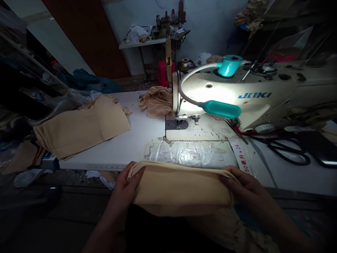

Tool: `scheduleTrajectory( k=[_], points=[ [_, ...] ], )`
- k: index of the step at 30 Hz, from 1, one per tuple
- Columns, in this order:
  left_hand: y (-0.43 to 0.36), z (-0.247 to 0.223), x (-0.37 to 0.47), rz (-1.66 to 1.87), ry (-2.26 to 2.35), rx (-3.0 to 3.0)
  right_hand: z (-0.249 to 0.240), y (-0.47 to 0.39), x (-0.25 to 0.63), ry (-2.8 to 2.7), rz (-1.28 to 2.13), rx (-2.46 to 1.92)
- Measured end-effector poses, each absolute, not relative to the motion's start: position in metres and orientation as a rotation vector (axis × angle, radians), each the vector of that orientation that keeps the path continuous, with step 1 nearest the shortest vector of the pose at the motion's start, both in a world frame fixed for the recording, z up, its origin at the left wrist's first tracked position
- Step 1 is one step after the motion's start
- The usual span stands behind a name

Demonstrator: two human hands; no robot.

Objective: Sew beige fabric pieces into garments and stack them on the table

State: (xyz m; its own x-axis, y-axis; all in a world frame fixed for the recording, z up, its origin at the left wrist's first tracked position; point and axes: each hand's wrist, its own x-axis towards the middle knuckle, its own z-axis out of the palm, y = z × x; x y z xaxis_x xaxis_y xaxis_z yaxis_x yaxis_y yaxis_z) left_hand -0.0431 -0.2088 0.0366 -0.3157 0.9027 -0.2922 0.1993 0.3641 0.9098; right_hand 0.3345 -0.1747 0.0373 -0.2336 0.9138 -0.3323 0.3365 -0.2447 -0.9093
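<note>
A beige cloth (181, 189) is stretched between my two hands, just in front of the table's near edge. My left hand (129, 181) grips its left end, fingers wrapped round the folded edge. The right end is held in my right hand (238, 182), with the thumb on top. Behind the cloth stands a white sewing machine (221, 91) with a lit teal lamp (219, 109). Its needle area (178, 123) lies beyond the cloth, apart from it. More beige fabric hangs low at the right, over the lap.
Stacked beige cloth pieces (84, 126) lie on the white table (139, 140) at the left. A crumpled beige bundle (158, 102) sits left of the machine head. Black cable (289, 151) and a dark device (318, 147) are at the right. Another machine (161, 27) stands behind.
</note>
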Motion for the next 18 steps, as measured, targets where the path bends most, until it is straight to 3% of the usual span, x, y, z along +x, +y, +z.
scheduleTrajectory(
  k=[3,6,11,14,18],
  points=[
    [-0.174,0.053,-0.042,0.906,1.771,1.411,0.028,-0.155,0.33,-1.632,1.296,-1.575],
    [-0.125,0.06,-0.039,0.729,1.945,1.787,0.02,-0.112,0.325,-1.916,0.823,-1.672],
    [-0.055,0.039,-0.014,0.072,2.271,2.088,0.008,-0.043,0.305,-2.414,-0.008,-1.894],
    [-0.031,0.028,-0.001,-0.063,2.304,2.099,0.007,-0.019,0.296,-2.491,-0.166,-1.933],
    [-0.006,0.025,0.002,-0.048,2.302,2.12,0.012,0.005,0.295,-2.46,-0.116,-1.882]
  ],
)
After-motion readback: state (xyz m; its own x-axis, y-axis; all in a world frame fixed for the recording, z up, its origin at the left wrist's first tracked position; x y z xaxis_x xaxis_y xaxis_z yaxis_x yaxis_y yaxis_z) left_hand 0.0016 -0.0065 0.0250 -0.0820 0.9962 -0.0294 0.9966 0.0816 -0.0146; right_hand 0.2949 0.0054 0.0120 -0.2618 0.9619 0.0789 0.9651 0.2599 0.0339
